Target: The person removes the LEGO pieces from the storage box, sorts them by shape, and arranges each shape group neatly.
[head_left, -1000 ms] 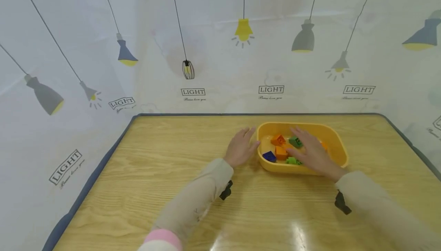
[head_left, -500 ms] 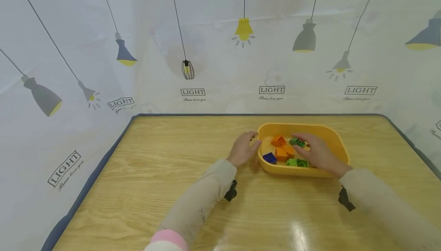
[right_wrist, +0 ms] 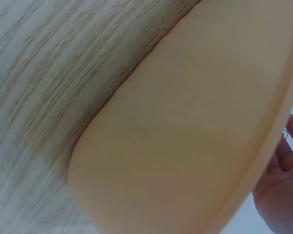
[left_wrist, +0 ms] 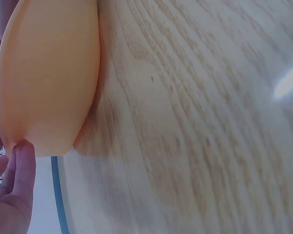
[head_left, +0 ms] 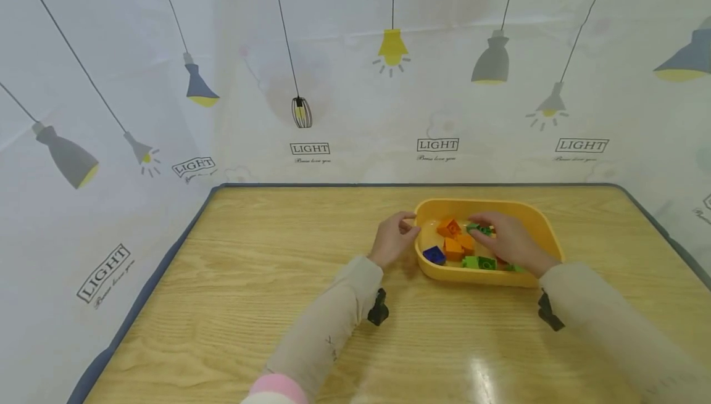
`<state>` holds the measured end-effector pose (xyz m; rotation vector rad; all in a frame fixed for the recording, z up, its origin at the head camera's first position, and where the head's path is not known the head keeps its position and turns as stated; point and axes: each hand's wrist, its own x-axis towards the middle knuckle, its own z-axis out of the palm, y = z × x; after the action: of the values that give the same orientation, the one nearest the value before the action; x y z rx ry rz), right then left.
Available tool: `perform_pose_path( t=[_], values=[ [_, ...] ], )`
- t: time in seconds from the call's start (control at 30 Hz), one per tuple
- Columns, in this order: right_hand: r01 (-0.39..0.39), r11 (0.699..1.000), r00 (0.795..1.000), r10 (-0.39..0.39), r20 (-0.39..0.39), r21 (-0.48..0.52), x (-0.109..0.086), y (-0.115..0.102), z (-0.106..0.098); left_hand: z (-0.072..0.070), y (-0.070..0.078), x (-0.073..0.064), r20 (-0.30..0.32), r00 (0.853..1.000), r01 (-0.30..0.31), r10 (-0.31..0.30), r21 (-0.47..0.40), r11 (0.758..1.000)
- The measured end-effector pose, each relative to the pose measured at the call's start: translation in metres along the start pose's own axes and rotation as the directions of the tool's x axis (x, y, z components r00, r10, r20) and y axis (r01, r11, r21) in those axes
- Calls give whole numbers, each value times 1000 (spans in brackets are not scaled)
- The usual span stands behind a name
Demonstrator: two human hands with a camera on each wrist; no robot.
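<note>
In the head view a yellow plastic tray point(head_left: 483, 276) holds several toy building blocks. The left hand point(head_left: 390, 240) is at the tray's left end, fingertips against the outer wall and thumb at the rim. The left wrist view shows those fingers point(left_wrist: 23, 158) bent onto the rim. Over the tray's right half, the right hand point(head_left: 513, 240) reaches in and pinches a dark green block point(head_left: 481, 229) between thumb and fingers. Orange blocks point(head_left: 454, 247), a dark blue block point(head_left: 434, 255) and light green blocks point(head_left: 480, 263) lie nearby. The right wrist view has the tray wall covering most of the right hand's fingers.
The tray stands on a wood-grain table point(head_left: 266, 268) with a dark blue edge point(head_left: 311, 184). Behind and beside it hangs a white curtain point(head_left: 355, 102) printed with lamps. Dark wrist devices point(head_left: 378, 307) hang under both sleeves.
The left hand has moved to the tray's left end, its fingers bending onto the rim. The right hand's thumb and fingers have drawn together around the dark green block.
</note>
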<state>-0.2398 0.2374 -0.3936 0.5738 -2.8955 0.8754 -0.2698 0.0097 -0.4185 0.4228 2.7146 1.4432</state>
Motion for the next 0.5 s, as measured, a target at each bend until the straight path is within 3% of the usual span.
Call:
perform_pose_path(
  t=[0.3, 0.5],
  values=[
    [2, 1000, 999, -3, 51, 18, 5, 5, 3, 2, 0, 1, 23, 999, 52, -48, -179, 982],
    [-35, 999, 993, 33, 115, 19, 10, 4, 2, 2, 3, 1, 35, 994, 105, -99, -230, 967]
  ],
)
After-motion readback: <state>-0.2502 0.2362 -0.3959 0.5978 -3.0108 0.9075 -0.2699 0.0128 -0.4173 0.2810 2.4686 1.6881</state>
